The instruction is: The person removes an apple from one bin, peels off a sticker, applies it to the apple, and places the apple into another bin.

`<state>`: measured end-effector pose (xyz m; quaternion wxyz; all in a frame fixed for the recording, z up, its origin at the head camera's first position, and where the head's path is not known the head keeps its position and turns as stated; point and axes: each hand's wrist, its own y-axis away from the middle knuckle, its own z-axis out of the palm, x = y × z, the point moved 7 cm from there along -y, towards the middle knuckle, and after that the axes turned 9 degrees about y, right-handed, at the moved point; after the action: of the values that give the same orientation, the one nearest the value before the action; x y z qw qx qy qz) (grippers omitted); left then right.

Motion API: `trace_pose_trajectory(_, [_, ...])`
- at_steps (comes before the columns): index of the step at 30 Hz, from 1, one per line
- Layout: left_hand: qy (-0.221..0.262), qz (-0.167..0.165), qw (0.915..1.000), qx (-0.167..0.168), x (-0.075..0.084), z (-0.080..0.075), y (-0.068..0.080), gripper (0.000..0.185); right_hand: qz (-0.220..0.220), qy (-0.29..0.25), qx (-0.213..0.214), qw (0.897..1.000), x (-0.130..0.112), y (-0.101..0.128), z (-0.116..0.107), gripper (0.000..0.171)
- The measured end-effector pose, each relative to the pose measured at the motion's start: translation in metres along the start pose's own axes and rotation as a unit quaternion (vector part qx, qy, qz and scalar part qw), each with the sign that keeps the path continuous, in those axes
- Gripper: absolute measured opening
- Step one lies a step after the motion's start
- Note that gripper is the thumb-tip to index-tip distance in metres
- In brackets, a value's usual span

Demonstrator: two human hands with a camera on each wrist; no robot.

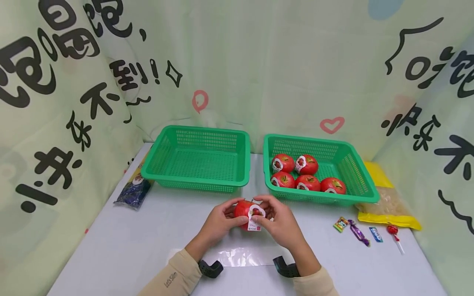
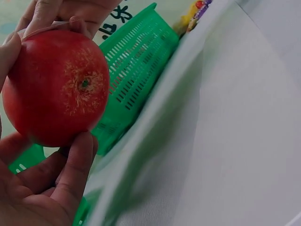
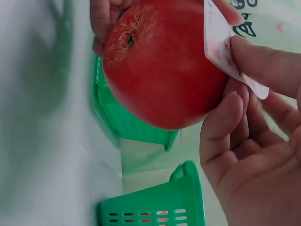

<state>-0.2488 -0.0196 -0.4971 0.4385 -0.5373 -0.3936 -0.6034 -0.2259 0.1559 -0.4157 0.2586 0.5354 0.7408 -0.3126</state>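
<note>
Above the middle of the table, a red apple (image 1: 241,209) is held up between both hands. My left hand (image 1: 220,220) grips it from the left, thumb in front and fingers curled behind. On its right side is a white printed sticker (image 1: 254,224) with a rounded top and a rectangular tab. My right hand (image 1: 278,222) pinches this sticker under its thumb; in the right wrist view the sticker's edge (image 3: 249,84) stands out from the peel. The left wrist view shows the apple's stem end (image 2: 84,84), without a sticker there.
A green basket (image 1: 201,187) stands back left with nothing in it. Several stickered apples (image 1: 307,182) lie in the right green basket (image 1: 326,199). A clear plastic sheet (image 1: 248,257) lies in front. Candies (image 1: 357,232) and a yellow bag (image 1: 389,218) sit right, a dark packet (image 1: 133,191) left.
</note>
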Motion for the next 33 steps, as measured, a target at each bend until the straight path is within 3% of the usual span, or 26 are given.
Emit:
trace_pose_trajectory(4, [0.004, 0.003, 0.9998, -0.018, 0.000, -0.001, 0.001, 0.060, 0.027, 0.007, 0.040, 0.999, 0.006, 0.007, -0.001, 0.056])
trace_pose_trajectory(7, [0.020, 0.006, 0.9991, -0.036, 0.003, -0.004, 0.002, 0.059, 0.071, -0.054, 0.047, 0.995, 0.020, 0.010, 0.009, 0.055])
trace_pose_trajectory(12, [0.047, 0.007, 0.9983, -0.035, 0.005, -0.012, 0.006, 0.058, 0.113, -0.207, -0.020, 0.972, 0.034, 0.010, 0.036, 0.049])
trace_pose_trajectory(15, [0.046, 0.005, 0.9979, -0.046, 0.003, -0.007, 0.006, 0.060, 0.135, -0.242, -0.046, 0.960, 0.038, 0.014, 0.040, 0.049])
trace_pose_trajectory(18, [0.043, 0.000, 0.9959, -0.079, 0.000, 0.004, 0.004, 0.064, 0.162, -0.239, -0.039, 0.957, 0.045, 0.020, 0.036, 0.049])
trace_pose_trajectory(21, [0.040, -0.001, 0.9939, -0.103, -0.001, 0.016, 0.002, 0.067, 0.175, -0.217, -0.027, 0.960, 0.051, 0.024, 0.029, 0.050])
trace_pose_trajectory(29, [0.025, 0.002, 0.9930, -0.115, 0.000, 0.016, 0.007, 0.064, 0.169, -0.198, -0.010, 0.965, 0.052, 0.023, 0.035, 0.048])
trace_pose_trajectory(33, [-0.004, -0.002, 0.9961, -0.088, -0.001, 0.016, 0.006, 0.062, 0.166, -0.179, -0.001, 0.970, 0.049, 0.023, 0.037, 0.047])
